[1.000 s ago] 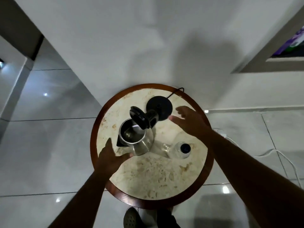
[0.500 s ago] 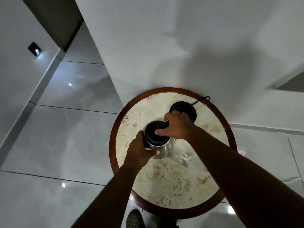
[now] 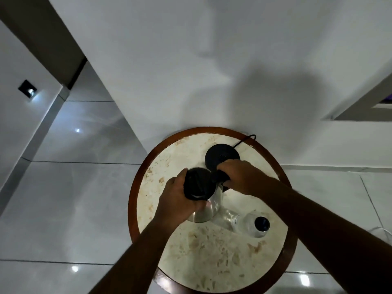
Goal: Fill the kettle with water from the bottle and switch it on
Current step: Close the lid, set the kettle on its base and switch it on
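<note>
Steel kettle (image 3: 203,213) upright near the middle of the round surface (image 3: 212,262), lid (image 3: 197,184) shut on top. Left hand (image 3: 176,198) wrapped round the body from the near-left side, likely to steady it. Right hand (image 3: 239,177) closed on the black handle (image 3: 220,178) at the far-right side, seemingly ready to lift. Black base (image 3: 221,155) just behind, bare, cord (image 3: 246,140) trailing off the back edge; kettle not yet seated on it. Clear bottle (image 3: 252,225), dark cap on, standing just right of the kettle and apart from both hands, apparently done with. Water level inside not visible. Next, presumably: 1 short carry back onto the base, then the switch. With 2 hands on, little chance of a spill.
</note>
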